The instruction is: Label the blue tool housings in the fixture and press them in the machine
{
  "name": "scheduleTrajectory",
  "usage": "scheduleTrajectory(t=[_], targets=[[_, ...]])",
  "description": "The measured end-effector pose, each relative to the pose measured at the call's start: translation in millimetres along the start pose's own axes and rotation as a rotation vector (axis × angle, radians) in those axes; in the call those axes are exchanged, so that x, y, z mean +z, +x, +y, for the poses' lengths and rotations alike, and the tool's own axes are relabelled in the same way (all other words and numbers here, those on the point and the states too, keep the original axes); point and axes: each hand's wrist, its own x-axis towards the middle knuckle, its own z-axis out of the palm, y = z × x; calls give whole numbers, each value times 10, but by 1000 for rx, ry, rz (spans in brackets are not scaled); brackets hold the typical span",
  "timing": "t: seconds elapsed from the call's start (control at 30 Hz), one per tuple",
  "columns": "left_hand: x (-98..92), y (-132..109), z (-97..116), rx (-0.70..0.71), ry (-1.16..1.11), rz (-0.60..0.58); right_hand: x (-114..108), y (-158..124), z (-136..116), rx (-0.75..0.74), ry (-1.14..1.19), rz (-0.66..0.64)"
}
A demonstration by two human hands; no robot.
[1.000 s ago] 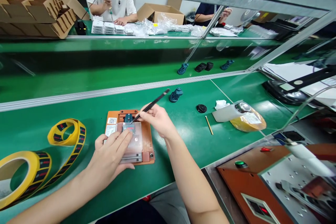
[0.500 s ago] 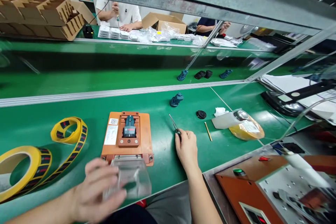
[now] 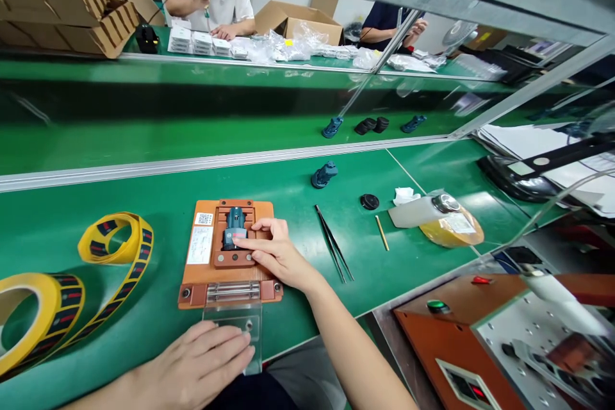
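Note:
A blue battery pack (image 3: 235, 221) with a label on its front sits in the recess of an orange-brown jig (image 3: 264, 211). My right hand (image 3: 281, 256) rests over the jig's right side, its index finger stretched onto the pack's label, the other fingers apart and holding nothing. At the jig's near edge a clear plastic flap (image 3: 233, 317) is folded open toward me. Flat across that flap lies my left hand (image 3: 206, 355), fingers outstretched. Black tweezers (image 3: 333, 245) lie on the bench to the right of my right hand.
On the left stands a roll of yellow label tape (image 3: 57, 307), its loose end coiled. Another blue battery pack (image 3: 324, 175), a black round cap (image 3: 369, 202), a brass-coloured rod (image 3: 382, 233) and a white bottle (image 3: 418, 213) sit farther right. Two people work across the bench.
My right hand has let go of the tweezers, now on the bench, and moved left to touch the pack. My left hand has flattened onto the clear flap, which is folded farther down.

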Motion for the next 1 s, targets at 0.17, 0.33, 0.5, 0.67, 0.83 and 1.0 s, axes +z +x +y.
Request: scheduleTrajectory(t=[0.17, 0.33, 0.5, 0.67, 0.83, 1.0], targets=[[57, -42, -22, 4, -51, -6, -2, 57, 76, 23, -24, 25], [146, -30, -42, 46, 9, 97, 16, 98, -24, -11, -31, -46], [217, -5, -68, 53, 8, 174, 42, 265, -48, 61, -26, 60], [274, -85, -87, 50, 26, 248, 13, 371, -151, 198, -16, 204], [-36, 111, -178, -11, -29, 405, 90, 411, -400, 227, -344, 167], [-650, 779, -501, -596, -249, 756, -55, 331, -785, 194, -324, 232]])
